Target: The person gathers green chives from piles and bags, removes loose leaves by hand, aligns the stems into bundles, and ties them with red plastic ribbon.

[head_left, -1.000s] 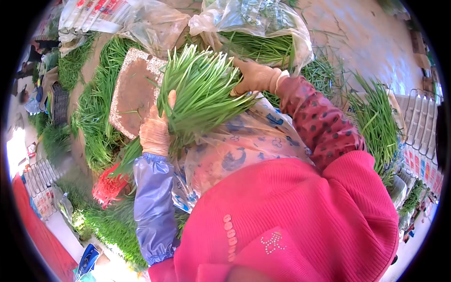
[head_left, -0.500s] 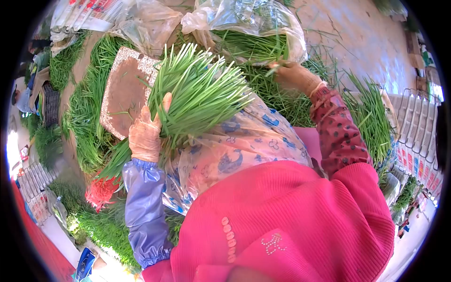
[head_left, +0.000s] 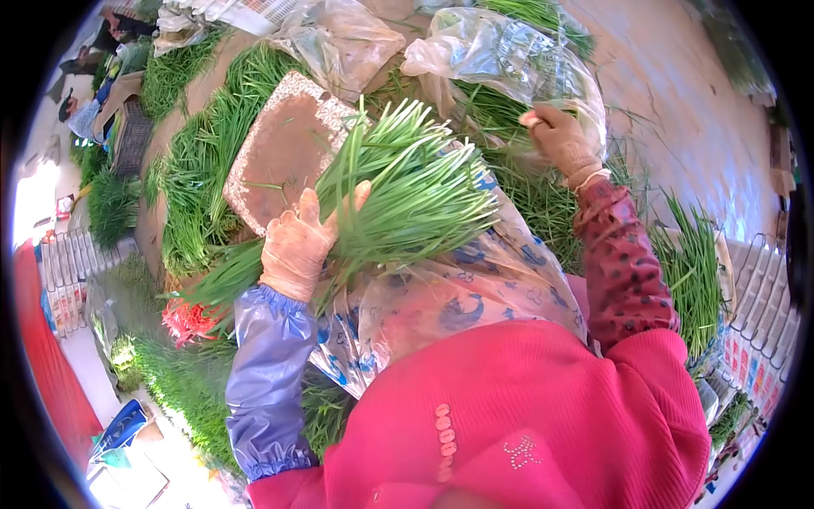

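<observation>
A thick bunch of garlic chives point(head_left: 407, 187) lies across my lap, its pale cut ends fanned up and to the right. Wrapped round its lower left side is my left hand point(head_left: 297, 242), in a thin tan glove, with thumb and fingers closed on the stalks. My right hand point(head_left: 564, 144), also gloved, is raised apart from the bunch, beside the clear plastic bag point(head_left: 517, 55). Its fingers are curled together; I cannot make out anything between them. A plastic apron point(head_left: 458, 301) with blue prints covers my lap under the chives.
A worn board with a patterned rim point(head_left: 242, 199) stands left of the bunch. Loose chives point(head_left: 199, 170) lie beyond it, and trimmings point(head_left: 543, 208) lie below my right hand. A red bundle of ties point(head_left: 188, 321) sits at left. More chives point(head_left: 691, 280) stand at right.
The view has shifted, so most things appear further right and slightly lower. My left hand keeps its hold on the chives. My right hand's fingers have turned, still closed near the bag.
</observation>
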`<state>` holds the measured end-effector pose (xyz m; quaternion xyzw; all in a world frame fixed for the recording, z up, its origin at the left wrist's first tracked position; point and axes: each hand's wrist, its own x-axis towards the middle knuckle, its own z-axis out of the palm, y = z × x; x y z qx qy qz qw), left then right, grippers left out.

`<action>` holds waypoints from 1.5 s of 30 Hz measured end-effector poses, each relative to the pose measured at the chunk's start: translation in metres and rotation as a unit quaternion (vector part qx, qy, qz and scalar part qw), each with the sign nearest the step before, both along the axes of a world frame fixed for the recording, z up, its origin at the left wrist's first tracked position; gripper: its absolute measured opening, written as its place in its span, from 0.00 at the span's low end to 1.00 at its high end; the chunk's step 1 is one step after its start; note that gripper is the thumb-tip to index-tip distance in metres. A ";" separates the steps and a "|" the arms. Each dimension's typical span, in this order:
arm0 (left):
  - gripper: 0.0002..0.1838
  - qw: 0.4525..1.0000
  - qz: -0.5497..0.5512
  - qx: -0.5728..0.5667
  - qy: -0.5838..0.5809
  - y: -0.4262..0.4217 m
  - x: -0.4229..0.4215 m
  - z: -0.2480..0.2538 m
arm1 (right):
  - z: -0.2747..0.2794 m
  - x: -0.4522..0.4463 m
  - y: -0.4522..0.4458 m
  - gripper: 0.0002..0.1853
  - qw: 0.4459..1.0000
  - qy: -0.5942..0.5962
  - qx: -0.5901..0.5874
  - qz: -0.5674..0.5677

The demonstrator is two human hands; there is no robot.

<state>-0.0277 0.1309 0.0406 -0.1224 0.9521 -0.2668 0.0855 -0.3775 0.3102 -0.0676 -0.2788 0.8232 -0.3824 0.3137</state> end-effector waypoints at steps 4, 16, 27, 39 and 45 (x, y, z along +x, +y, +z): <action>0.50 0.999 -0.036 -0.022 0.013 0.007 -0.023 0.012 | 0.066 0.047 -0.037 0.24 0.957 0.188 -0.047 0.214; 0.42 0.995 -0.094 -0.022 -0.037 -0.004 -0.014 0.056 | -0.125 -0.003 0.024 0.15 0.939 0.232 0.113 0.226; 0.36 0.965 -0.258 -0.050 0.003 -0.004 -0.042 0.079 | 0.132 0.048 -0.060 0.19 0.930 -0.017 -0.231 0.287; 0.38 0.994 0.000 0.109 0.007 -0.042 0.052 0.050 | 0.053 0.039 -0.028 0.35 0.853 -0.254 0.042 0.454; 0.38 0.993 0.005 0.118 0.023 -0.036 0.045 0.063 | 0.053 0.050 -0.017 0.19 0.879 -0.203 -0.014 0.432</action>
